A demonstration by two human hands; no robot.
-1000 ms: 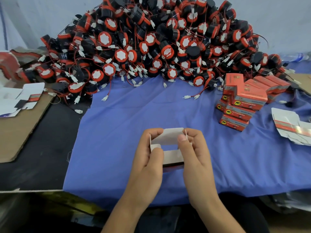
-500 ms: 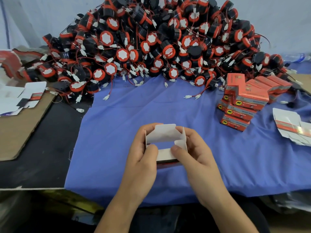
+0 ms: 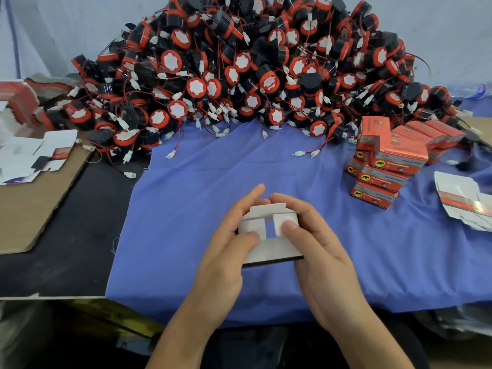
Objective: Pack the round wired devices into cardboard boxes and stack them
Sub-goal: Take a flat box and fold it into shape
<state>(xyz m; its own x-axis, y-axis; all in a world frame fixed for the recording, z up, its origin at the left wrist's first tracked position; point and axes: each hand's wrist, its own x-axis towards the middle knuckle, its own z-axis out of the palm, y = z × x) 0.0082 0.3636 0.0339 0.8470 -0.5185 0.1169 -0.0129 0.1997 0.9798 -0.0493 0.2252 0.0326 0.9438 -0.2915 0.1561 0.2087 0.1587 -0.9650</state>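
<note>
Device pile top out of frame; stacked boxes w/ illegible sm. print; flat blanks past R edge

The light on my worktop is soft and even, and I cannot tell where it comes from. The blue cloth is bright, with faint folds and no hard shadows. The white box I hold looks nearly washed out. The glossy flat carton at the right catches a streak of glare. Below the near edge all goes dim. The wide lens bows that edge and smears the corners, and print on the red boxes is too soft to read.
</note>
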